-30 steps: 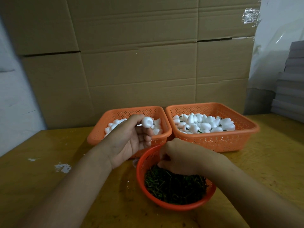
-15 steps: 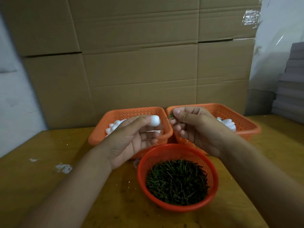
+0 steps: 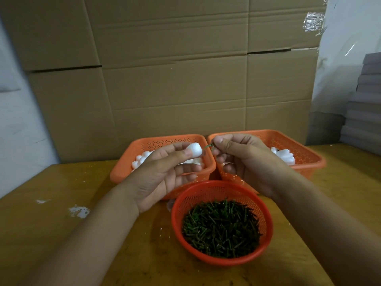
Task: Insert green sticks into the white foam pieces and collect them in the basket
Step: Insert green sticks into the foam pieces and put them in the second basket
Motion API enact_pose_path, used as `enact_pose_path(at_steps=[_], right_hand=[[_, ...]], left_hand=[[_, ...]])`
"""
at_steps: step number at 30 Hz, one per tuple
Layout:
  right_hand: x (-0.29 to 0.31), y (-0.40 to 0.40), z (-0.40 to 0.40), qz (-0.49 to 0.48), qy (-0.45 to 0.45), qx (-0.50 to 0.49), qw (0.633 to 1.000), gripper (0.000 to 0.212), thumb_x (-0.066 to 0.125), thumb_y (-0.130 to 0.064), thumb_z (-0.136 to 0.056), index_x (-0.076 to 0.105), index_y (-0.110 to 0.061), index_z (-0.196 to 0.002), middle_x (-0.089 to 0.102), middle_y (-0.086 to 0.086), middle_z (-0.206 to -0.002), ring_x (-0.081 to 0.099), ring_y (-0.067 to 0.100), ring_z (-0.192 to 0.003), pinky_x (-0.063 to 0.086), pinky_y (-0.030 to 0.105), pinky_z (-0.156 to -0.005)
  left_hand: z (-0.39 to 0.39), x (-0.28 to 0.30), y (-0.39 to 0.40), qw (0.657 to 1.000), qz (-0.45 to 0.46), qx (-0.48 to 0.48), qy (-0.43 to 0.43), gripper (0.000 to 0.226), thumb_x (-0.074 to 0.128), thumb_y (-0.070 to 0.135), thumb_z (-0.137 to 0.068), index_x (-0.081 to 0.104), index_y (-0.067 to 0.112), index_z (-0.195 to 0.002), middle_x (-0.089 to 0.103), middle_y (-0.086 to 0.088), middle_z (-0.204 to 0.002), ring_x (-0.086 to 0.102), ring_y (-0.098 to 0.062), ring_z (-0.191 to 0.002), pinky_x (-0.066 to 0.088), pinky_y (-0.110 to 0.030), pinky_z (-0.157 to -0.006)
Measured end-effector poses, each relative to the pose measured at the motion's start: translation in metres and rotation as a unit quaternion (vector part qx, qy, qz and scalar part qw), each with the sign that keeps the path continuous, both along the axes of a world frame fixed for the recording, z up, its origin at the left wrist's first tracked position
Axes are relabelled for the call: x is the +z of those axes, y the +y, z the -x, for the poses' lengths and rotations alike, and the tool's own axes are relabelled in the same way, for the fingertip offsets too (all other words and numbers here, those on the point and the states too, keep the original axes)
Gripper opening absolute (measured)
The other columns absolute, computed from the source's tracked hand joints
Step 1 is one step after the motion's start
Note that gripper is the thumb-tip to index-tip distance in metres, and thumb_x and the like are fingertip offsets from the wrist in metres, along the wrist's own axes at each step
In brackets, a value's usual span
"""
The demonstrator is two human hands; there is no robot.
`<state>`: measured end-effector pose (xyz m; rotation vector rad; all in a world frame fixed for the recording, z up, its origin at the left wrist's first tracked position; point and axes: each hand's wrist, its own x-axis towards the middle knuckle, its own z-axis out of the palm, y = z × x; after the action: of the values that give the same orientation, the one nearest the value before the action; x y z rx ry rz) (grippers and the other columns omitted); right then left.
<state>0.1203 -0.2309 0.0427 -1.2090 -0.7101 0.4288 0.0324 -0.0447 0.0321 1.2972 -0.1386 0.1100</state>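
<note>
Left hand point(image 3: 165, 174) raised over the middle of the table point(image 3: 51, 234), palm turned up and toward the camera. Thumb and forefinger pinch one white foam piece point(image 3: 195, 149) at its left side; the other fingers curl loosely below it and hold nothing that shows.

Right hand point(image 3: 245, 162) level with it, just to the right, back of the hand toward the camera. Thumb and forefinger tips pinch one green stick point(image 3: 208, 146); only a short end shows, pointing left at the foam piece. Stick tip is just beside the foam; cannot tell if it touches or has gone in. Remaining fingers curled in under the palm.

Both hands hover above the gap between two rectangular orange baskets at the far side of the table. Left basket point(image 3: 127, 168) holds loose white foam pieces, mostly hidden behind the left hand. Right basket point(image 3: 309, 157) holds more white pieces, visible past the right wrist; whether those carry sticks cannot be told here.

Round orange basket point(image 3: 222, 261) sits nearer the front edge, below the hands, well filled with a pile of green sticks point(image 3: 220, 228).

White crumbs and a smear point(image 3: 79, 211) on the left part of the table. Cardboard boxes point(image 3: 175, 69) stacked behind the far edge.
</note>
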Motion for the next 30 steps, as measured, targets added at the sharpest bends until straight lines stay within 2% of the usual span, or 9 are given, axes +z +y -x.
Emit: enact_pose_path(at_steps=[4,9,12,16,19,23,30], right_hand=[[-0.002,0.000,0.001,0.024,-0.037,-0.064,0.997,0.034,0.074,-0.032,-0.074,0.074,-0.004,-0.092,0.070,0.002,-0.077,0.059,0.006,-0.061,0.045,0.018,-0.051],[0.000,0.002,0.003,0.025,-0.077,-0.145,0.986,0.019,0.072,-0.023,-0.087,0.072,-0.006,-0.080,0.061,-0.007,-0.060,0.049,0.010,-0.058,0.040,0.020,-0.049],[0.001,0.002,0.005,0.029,-0.087,-0.176,0.980,0.020,0.071,-0.022,-0.089,0.070,-0.009,-0.073,0.058,-0.007,-0.058,0.046,0.009,-0.056,0.039,0.020,-0.048],[0.001,0.004,0.007,0.042,-0.094,-0.184,0.977,0.021,0.073,-0.020,-0.088,0.070,-0.012,-0.069,0.060,-0.004,-0.059,0.046,0.010,-0.056,0.039,0.019,-0.046],[0.001,0.006,0.009,0.044,-0.094,-0.178,0.979,0.023,0.073,-0.020,-0.087,0.069,-0.014,-0.066,0.061,-0.001,-0.060,0.045,0.012,-0.056,0.036,0.020,-0.045],[-0.001,0.008,0.010,0.047,-0.100,-0.173,0.979,0.024,0.073,-0.020,-0.087,0.069,-0.016,-0.065,0.059,0.010,-0.067,0.044,0.014,-0.057,0.036,0.021,-0.046],[-0.003,0.010,0.012,0.054,-0.118,-0.162,0.978,0.025,0.073,-0.022,-0.088,0.069,-0.018,-0.063,0.058,0.007,-0.065,0.045,0.011,-0.054,0.036,0.021,-0.046]], left_hand=[[0.001,0.000,-0.001,0.999,-0.041,0.009,-0.007,0.028,0.080,0.033,-0.076,0.079,0.024,-0.102,0.072,-0.009,-0.120,0.071,-0.014,-0.089,0.058,-0.027,-0.072],[-0.002,-0.004,0.000,0.998,-0.051,0.042,-0.006,0.031,0.077,0.028,-0.082,0.076,0.017,-0.111,0.074,-0.007,-0.109,0.069,-0.011,-0.082,0.057,-0.025,-0.070],[-0.003,-0.005,0.001,0.996,-0.062,0.055,-0.014,0.031,0.076,0.027,-0.081,0.076,0.018,-0.111,0.073,-0.006,-0.107,0.068,-0.010,-0.082,0.057,-0.025,-0.069],[-0.004,-0.006,0.002,0.995,-0.073,0.056,-0.023,0.026,0.077,0.027,-0.080,0.078,0.024,-0.107,0.075,-0.003,-0.108,0.069,-0.008,-0.082,0.056,-0.024,-0.070],[-0.004,-0.007,0.003,0.995,-0.080,0.052,-0.030,0.027,0.076,0.026,-0.083,0.076,0.023,-0.110,0.074,-0.006,-0.112,0.069,-0.009,-0.084,0.056,-0.025,-0.071],[-0.003,-0.007,0.002,0.994,-0.089,0.051,-0.033,0.029,0.076,0.026,-0.084,0.075,0.021,-0.113,0.073,-0.009,-0.106,0.068,-0.009,-0.083,0.056,-0.024,-0.072],[-0.002,-0.006,-0.002,0.992,-0.103,0.057,-0.041,0.034,0.080,0.031,-0.079,0.076,0.020,-0.111,0.071,-0.012,-0.107,0.067,-0.009,-0.082,0.056,-0.024,-0.073]])
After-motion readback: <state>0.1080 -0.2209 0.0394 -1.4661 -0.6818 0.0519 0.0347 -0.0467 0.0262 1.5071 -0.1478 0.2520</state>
